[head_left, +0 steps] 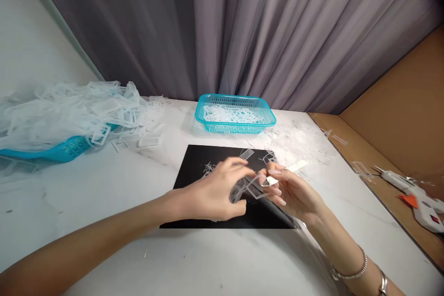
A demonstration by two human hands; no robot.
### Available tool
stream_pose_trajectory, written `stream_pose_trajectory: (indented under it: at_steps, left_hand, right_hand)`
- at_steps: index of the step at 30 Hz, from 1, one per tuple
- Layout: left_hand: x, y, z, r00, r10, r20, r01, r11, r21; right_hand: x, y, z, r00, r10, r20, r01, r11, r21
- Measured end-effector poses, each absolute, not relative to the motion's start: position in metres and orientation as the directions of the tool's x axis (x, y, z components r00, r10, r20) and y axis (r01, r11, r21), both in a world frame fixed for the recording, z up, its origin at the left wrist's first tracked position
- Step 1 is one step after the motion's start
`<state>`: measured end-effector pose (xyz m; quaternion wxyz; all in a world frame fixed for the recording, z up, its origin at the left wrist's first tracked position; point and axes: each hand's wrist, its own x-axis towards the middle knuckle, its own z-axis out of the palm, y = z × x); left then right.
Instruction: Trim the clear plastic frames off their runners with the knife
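Observation:
My right hand [289, 189] pinches a flat white tool [296, 165] with a shiny, slanted tip between thumb and fingers. A thin clear plastic frame [257, 192] hangs at its fingertips, seemingly gripped there too. Just left of it, my left hand [217, 189] is held with thumb and fingers spread, nothing visibly gripped. Under both hands lies a black mat [194, 159]. White plastic slivers [208, 169] and a small clear rectangle [247, 154] rest on the mat. More clear loops behind the left hand are partly hidden.
A blue basket [239, 128] of thin white strips stands behind the mat. Clear plastic frames [104, 101] pile up at left around a blue perforated basket [65, 149]. Clear scraps [301, 141] lie at right. A white glue gun [412, 194] rests on the brown board.

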<state>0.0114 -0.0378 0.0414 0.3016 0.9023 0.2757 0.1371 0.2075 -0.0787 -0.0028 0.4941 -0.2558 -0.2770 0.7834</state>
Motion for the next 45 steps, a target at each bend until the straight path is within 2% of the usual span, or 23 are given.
stream_pose_trajectory:
  at_steps: [2,5,8,16,20,24,26,30,38,45]
  left_hand:
    - [0.015,-0.04,0.037,0.831,0.547,-0.104,0.432,-0.516,0.74]
    - [0.015,-0.04,0.041,0.811,0.551,-0.195,0.451,-0.377,0.809]
    - [0.012,-0.037,0.048,0.795,0.57,-0.207,0.462,-0.349,0.815]
    - [0.005,-0.032,0.051,0.817,0.523,-0.243,0.49,-0.408,0.77]
    - [-0.002,-0.028,0.053,0.831,0.474,-0.29,0.51,-0.443,0.737]
    - [-0.004,-0.028,0.049,0.789,0.565,-0.24,0.547,-0.47,0.693]
    - [-0.002,-0.029,0.047,0.761,0.612,-0.215,0.548,-0.43,0.717]
    - [0.006,-0.032,0.045,0.779,0.579,-0.241,0.488,-0.318,0.813]
    - [0.007,-0.029,0.046,0.75,0.584,-0.311,0.456,-0.116,0.882]
    - [0.007,-0.025,0.054,0.722,0.57,-0.393,0.459,0.031,0.888]
  right_hand:
    - [0.209,-0.078,-0.003,-0.371,0.92,-0.126,-0.62,-0.346,-0.704]
    - [0.215,-0.076,-0.004,-0.334,0.932,-0.138,-0.59,-0.321,-0.741]
    - [0.222,-0.073,-0.003,-0.318,0.932,-0.175,-0.551,-0.331,-0.766]
    - [0.233,-0.072,0.002,-0.292,0.91,-0.294,-0.517,-0.409,-0.752]
    - [0.244,-0.071,0.004,-0.252,0.929,-0.271,-0.527,-0.367,-0.766]
    - [0.237,-0.075,0.005,-0.303,0.922,-0.241,-0.512,-0.371,-0.775]
    - [0.228,-0.078,0.005,-0.367,0.908,-0.201,-0.496,-0.374,-0.783]
    - [0.216,-0.081,0.005,-0.426,0.893,-0.144,-0.477,-0.357,-0.803]
    - [0.222,-0.08,0.007,-0.398,0.899,-0.181,-0.447,-0.362,-0.818]
    - [0.224,-0.079,0.004,-0.418,0.879,-0.229,-0.503,-0.434,-0.747]
